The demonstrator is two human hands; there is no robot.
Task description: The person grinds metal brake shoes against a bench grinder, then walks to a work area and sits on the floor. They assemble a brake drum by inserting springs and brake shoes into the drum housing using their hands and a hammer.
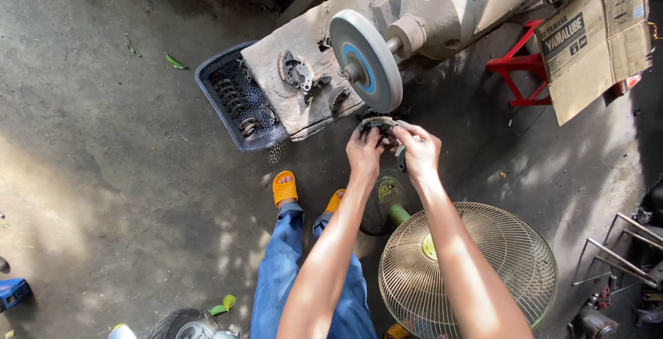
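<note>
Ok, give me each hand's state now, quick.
Left hand: closed on the dark metal part.
Right hand: closed on the same metal part.

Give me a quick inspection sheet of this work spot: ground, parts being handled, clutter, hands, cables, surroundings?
Surface: bare concrete floor, patchy sunlight, a few leaves.
Job's things: small dark metal part held in both hands just below the grinding wheel of a bench grinder; a similar metal part lies on the grinder's base.
Clutter: dark plastic basket with curved metal pieces, cardboard box, red stand.
Hands: left hand and right hand both grip the part; fingers grimy.
Cables: nothing seen.
Surroundings: floor fan lying beside the person's legs, orange sandals, metal rods at right.
</note>
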